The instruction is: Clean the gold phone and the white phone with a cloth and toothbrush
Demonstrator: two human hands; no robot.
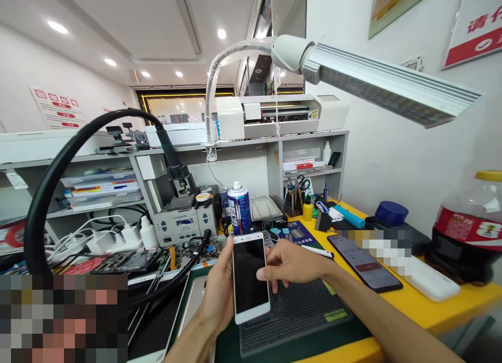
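Observation:
A white smartphone [251, 279] with a dark screen is held upright, tilted slightly, above the work mat. My left hand [218, 292] is closed around its left edge. On the other side, my right hand [292, 263] has its thumb over the screen and its bent fingers by the right edge, some hidden behind the phone. Just beyond my right wrist a white pen-like tool [319, 251] with a dark end shows; its other end is hidden by the hand. Beneath the phone lies a dark textured mat [301, 313].
A spray can [239, 208] stands behind the phone. Nearby on the right are another phone [364, 263], a white bar-shaped object [427, 279] and a cola bottle [466, 232]. A black hose [35, 195] arches on the left beside a control box [184, 224]. A lamp [384, 80] hangs overhead.

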